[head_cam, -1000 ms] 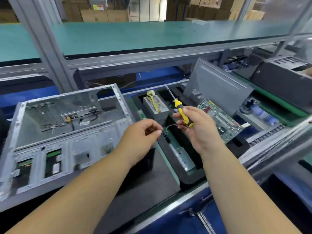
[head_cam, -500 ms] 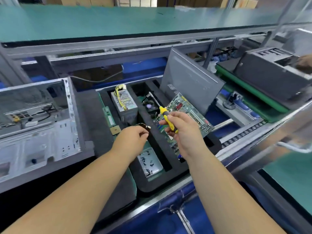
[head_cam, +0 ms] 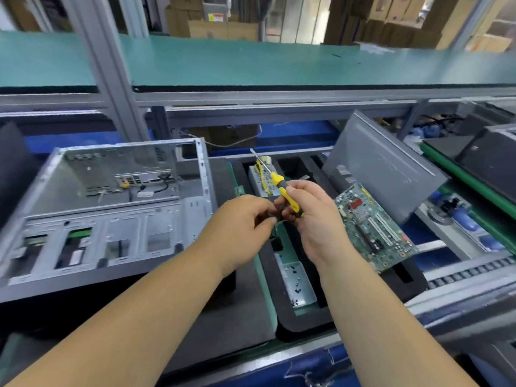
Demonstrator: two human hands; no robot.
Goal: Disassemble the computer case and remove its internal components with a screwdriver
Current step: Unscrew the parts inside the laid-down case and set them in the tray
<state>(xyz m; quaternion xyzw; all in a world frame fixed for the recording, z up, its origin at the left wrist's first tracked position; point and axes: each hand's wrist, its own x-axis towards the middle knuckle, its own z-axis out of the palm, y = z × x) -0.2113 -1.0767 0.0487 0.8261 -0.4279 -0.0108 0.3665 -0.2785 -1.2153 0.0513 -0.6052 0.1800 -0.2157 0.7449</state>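
Head view, one moment, catalogued. Computer case (head_cam: pixel 111 208): lay open on its side at left, panel off, interior largely stripped; a few short cables (head_cam: pixel 156 185) remained at the rear wall. Motherboard (head_cam: pixel 374 230): already out, propped in the black foam tray (head_cam: pixel 301 328) at right. Power supply (head_cam: pixel 262 180): out, seated at the tray's far end. Side panel (head_cam: pixel 382 174): leaned upright behind the motherboard. Screw dish (head_cam: pixel 298 283): held loose screws, near the tray's front. Left hand (head_cam: pixel 240 230): fingers curled, pinching a small dark part with a thin wire; its identity could not be told. Right hand (head_cam: pixel 310 216): gripped the yellow screwdriver (head_cam: pixel 282 188), tip up and away, fingertips meeting the left hand's over the tray. Judgement: disassembly nearly complete; the small part wanted placing, the remaining cables clearing. Nothing obstructed the tray, though the idle screwdriver crowded the pinch.
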